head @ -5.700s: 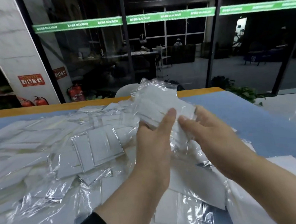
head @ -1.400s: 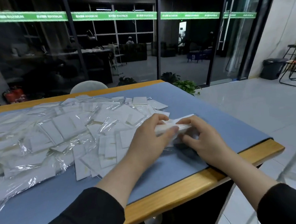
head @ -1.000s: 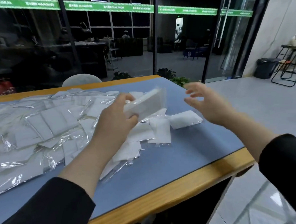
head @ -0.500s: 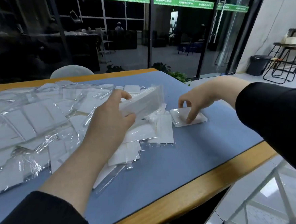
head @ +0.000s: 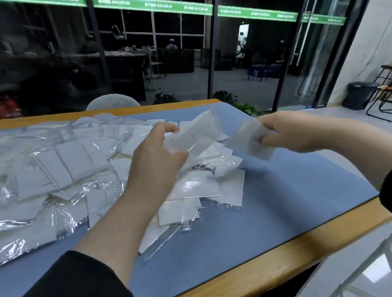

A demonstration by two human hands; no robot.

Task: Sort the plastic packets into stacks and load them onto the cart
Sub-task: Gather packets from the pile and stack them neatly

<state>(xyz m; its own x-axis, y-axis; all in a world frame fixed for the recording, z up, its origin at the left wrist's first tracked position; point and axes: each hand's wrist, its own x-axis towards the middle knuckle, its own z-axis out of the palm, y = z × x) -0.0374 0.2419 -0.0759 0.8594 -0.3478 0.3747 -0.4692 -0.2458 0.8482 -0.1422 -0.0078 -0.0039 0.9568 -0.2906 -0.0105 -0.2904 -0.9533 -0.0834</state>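
Note:
A wide heap of clear plastic packets (head: 59,171) with white inserts covers the left and middle of the blue table top (head: 286,200). My left hand (head: 154,158) grips a small stack of packets (head: 194,137), held above the heap. My right hand (head: 286,130) pinches a single packet (head: 247,140) in the air just right of that stack. Several loose packets (head: 200,187) lie spread under both hands. The cart is not in view.
The table has a wooden rim (head: 268,270) at its near and right edges. A light chair back (head: 113,102) stands behind the far edge, in front of a glass wall. A black bin (head: 360,95) and a black stool frame (head: 391,97) stand on the floor at the right.
My right hand has lifted the single packet off the table and carried it up toward the stack in my left hand. The left hand has kept its stack raised.

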